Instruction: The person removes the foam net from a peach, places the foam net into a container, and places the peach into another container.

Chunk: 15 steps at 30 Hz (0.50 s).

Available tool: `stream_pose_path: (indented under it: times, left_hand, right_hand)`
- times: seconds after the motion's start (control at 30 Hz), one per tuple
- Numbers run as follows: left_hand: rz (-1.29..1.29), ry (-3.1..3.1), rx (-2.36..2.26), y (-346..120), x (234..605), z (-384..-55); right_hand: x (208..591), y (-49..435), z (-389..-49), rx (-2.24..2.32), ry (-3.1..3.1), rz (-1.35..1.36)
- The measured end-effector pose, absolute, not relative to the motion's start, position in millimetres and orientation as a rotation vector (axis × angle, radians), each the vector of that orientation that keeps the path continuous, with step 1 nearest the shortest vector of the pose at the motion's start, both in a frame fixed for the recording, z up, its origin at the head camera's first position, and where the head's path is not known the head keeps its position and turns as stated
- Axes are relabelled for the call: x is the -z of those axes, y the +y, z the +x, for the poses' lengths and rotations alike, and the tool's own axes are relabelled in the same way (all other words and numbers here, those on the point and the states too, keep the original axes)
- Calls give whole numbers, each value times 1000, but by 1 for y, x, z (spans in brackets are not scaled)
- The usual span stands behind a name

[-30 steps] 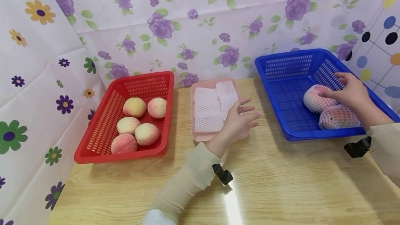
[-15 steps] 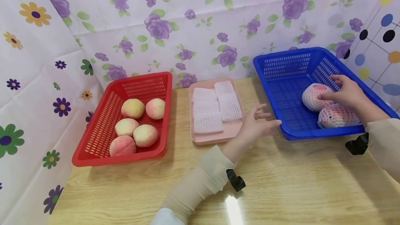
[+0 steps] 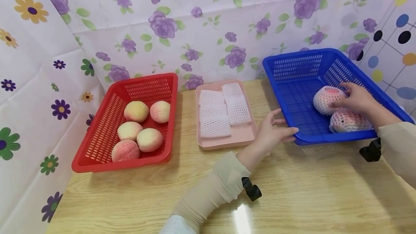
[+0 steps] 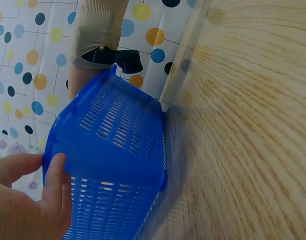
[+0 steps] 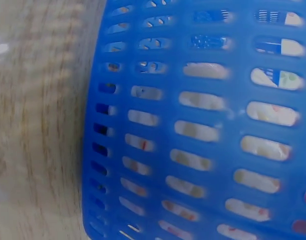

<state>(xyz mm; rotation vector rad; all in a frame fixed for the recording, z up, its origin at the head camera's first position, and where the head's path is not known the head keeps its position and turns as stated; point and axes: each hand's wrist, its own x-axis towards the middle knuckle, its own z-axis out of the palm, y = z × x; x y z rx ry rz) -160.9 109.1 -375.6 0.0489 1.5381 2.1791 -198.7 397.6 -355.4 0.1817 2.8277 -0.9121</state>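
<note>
In the head view my left hand is at the near left corner of the blue basket. In the left wrist view its thumb and fingers pinch the basket's rim. Inside that basket lie a peach in a white foam net and another netted peach in front of it. My right hand reaches over the basket's right side, with thumb and fingers curved onto the right side of the rear peach. The right wrist view shows mostly the basket's slotted wall; the hand's grip is hidden there.
A pink tray with several white foam nets lies in the middle of the wooden table. On the left stands a red basket holding several bare peaches. Flowered cloth hangs behind.
My left hand has moved right from over the pink tray to the blue basket's corner and taken its rim. The right hand has lowered and its fingers have closed in on the rear peach.
</note>
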Motion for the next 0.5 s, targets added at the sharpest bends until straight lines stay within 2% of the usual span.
stream_pose_path:
  times: [0.27, 0.5]
  left_hand:
    - [35, 1544, -2163, 110, 373, -161]
    - [40, 1557, -2158, 110, 375, -161]
  right_hand:
    - [357, 399, -200, 833, 2836, 125]
    - [362, 397, -208, 737, 2912, -41]
